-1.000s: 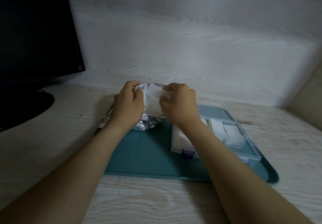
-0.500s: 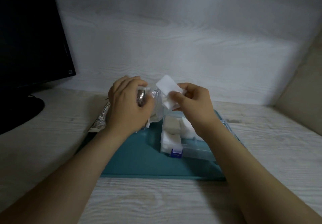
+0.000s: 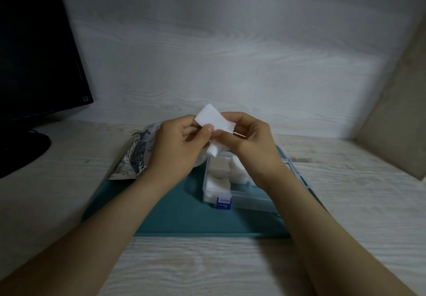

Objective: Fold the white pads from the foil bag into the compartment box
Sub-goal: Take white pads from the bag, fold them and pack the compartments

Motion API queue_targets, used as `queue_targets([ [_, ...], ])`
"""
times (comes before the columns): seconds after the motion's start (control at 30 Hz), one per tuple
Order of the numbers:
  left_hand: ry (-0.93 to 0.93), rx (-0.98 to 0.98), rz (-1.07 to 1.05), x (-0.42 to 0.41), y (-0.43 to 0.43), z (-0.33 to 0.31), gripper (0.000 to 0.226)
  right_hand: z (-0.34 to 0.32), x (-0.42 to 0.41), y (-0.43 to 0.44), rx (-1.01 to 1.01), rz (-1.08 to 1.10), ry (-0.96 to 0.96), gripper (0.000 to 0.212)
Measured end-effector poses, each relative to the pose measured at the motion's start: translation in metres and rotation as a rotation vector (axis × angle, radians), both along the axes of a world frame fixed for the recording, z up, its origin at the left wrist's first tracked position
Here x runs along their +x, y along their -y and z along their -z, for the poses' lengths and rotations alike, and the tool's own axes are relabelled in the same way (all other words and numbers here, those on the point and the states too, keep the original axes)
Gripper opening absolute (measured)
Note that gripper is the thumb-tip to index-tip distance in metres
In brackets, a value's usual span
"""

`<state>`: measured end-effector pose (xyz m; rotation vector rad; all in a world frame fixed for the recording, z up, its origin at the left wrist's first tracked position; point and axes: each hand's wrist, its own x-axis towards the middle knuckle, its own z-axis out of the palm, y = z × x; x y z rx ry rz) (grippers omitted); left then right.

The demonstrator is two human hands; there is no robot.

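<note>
Pale wood desk (image 3: pixel 69 199): both hands, left (image 3: pixel 177 146) and right (image 3: pixel 249 141), pinch one white pad (image 3: pixel 214 120) above the compartment box (image 3: pixel 249 201); foil bag (image 3: pixel 136 157) lies left of them.

A tray (image 3: pixel 166 215) lies mid-bench (image 3: pixel 207 261). The compartment box (image 3: pixel 251 200) sits on its right half, with pads (image 3: pixel 216 176) in its left compartments. The foil bag (image 3: pixel 136 157) lies at the tray's back-left corner, seemingly overhanging onto the bench. A monitor (image 3: pixel 34 53) stands at the bench's back-left corner.
</note>
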<state>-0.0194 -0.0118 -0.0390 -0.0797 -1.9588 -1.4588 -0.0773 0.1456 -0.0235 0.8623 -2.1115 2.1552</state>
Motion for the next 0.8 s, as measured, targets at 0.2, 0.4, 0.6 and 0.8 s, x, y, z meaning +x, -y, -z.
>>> queue_targets([
  [0.2,0.029,0.097,0.0,-0.0001,-0.0009,-0.0012,0.012,-0.0018,-0.0026,-0.0022,0.012,0.023,0.008,0.047],
  [0.4,0.037,0.318,-0.032,-0.0004,0.0041,-0.0069,0.012,-0.0016,-0.0075,-0.0049,0.003,0.114,0.041,0.047],
  [0.6,0.093,0.338,-0.022,0.0005,0.0056,-0.0051,0.011,-0.0078,-0.001,-0.0039,-0.153,0.133,-0.003,0.049],
  [0.8,0.087,0.294,0.045,0.0049,0.0019,-0.0091,0.027,-0.0074,0.0022,-0.0008,-0.144,0.116,-0.04,0.049],
])
